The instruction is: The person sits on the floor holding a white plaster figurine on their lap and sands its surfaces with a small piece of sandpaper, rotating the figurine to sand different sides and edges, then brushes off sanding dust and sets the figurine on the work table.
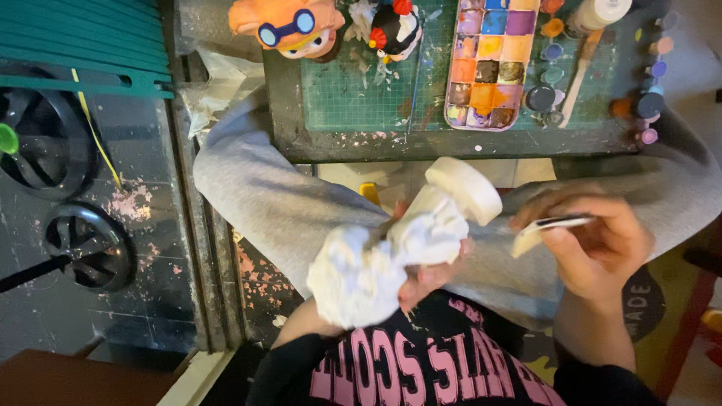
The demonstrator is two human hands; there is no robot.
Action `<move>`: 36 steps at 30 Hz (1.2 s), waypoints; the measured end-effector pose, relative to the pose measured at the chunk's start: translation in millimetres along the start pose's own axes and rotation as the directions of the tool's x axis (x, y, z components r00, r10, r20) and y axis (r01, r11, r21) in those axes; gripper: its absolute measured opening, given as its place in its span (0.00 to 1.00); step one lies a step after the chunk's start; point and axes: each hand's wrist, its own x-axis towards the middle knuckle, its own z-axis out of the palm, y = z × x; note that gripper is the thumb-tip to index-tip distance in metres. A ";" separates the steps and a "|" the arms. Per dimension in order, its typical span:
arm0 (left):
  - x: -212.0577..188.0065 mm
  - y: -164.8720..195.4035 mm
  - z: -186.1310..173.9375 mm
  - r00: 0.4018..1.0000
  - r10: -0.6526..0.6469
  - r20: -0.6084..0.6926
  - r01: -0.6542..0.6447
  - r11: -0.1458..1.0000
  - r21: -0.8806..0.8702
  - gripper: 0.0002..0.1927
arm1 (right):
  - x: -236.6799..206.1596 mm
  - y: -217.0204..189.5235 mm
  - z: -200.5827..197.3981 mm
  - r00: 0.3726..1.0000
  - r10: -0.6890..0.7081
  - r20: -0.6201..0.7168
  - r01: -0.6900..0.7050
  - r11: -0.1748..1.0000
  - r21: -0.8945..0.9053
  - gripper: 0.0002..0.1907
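My left hand [429,274] grips a white unpainted plaster figure [398,252] held over my lap, its round flat base [466,188] tilted up toward the table. My right hand [594,244] pinches a small flat folded piece, pale underneath with a dark top [549,228], just right of the figure's base. The piece's tip lies close to the base, and whether they touch I cannot tell.
A green cutting mat [361,94] covers the paint-spattered table ahead. On it sit a paint palette tray [489,64], small paint pots [647,105], a wooden stick [579,71], an orange painted figure [289,28] and a black-and-white one [395,30]. Left: black wheels [90,244], teal slats [83,37].
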 end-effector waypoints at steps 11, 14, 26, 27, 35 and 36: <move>37.5 18.1 -12.2 0.863 -0.264 0.430 0.239 0.964 0.112 0.45 | 24.8 21.3 -15.4 0.921 0.369 0.121 -0.388 0.866 0.315 0.18; 47.8 18.1 -11.1 0.801 -0.320 0.506 0.310 0.945 0.107 0.44 | 30.9 20.5 -7.4 0.929 0.298 0.218 -0.352 0.894 0.278 0.36; 36.7 15.6 -22.7 0.861 -0.324 0.391 0.257 0.943 0.213 0.46 | 47.1 6.9 10.4 0.859 0.225 0.460 -0.333 0.927 0.169 0.56; 30.5 15.5 -23.2 0.897 -0.290 0.334 0.212 0.944 0.252 0.47 | 45.9 6.9 10.6 0.858 0.224 0.463 -0.330 0.930 0.160 0.56; -21.3 -7.0 -22.4 0.998 -0.070 0.008 0.041 0.661 0.749 0.48 | 38.4 -4.9 4.1 0.832 0.101 0.546 -0.130 0.991 0.014 0.48; -23.4 -9.4 -20.2 0.999 -0.049 -0.012 0.039 0.619 0.785 0.48 | 36.2 -5.3 3.2 0.820 0.124 0.559 -0.181 0.982 0.049 0.47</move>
